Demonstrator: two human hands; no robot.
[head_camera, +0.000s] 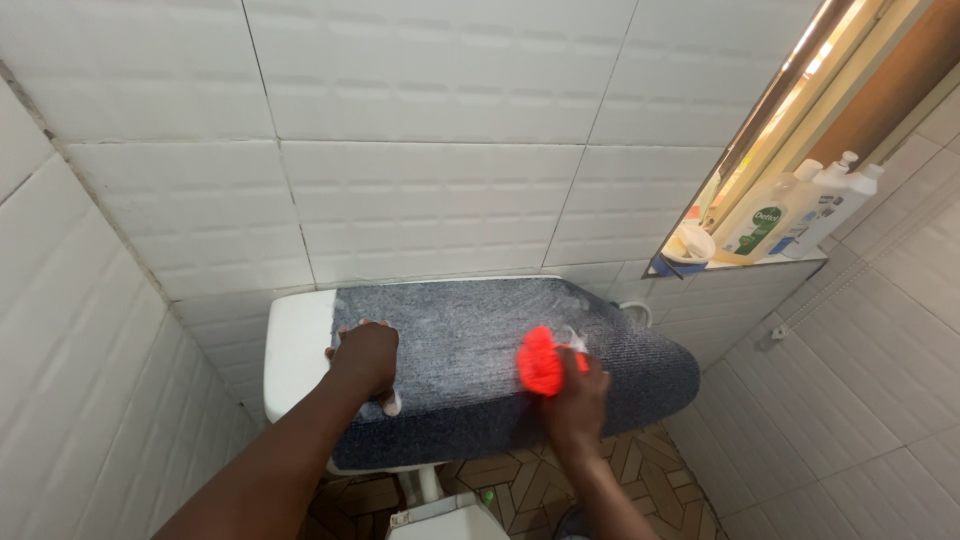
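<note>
Floor: brown patterned floor tiles show at the bottom, under the arms.
Right hand: the right hand has its fingers wrapped tight around an orange brush. The brush presses on the mat.
Left hand: the left hand lies on the mat near its left edge, fingers curled down on it, holding it flat.
Mat: a grey mat is spread over the top of a white toilet tank. White soap foam is on it.
Wall: white wall tiles are behind the tank.
Shelf: far right, bottles stand on a small shelf.
</note>
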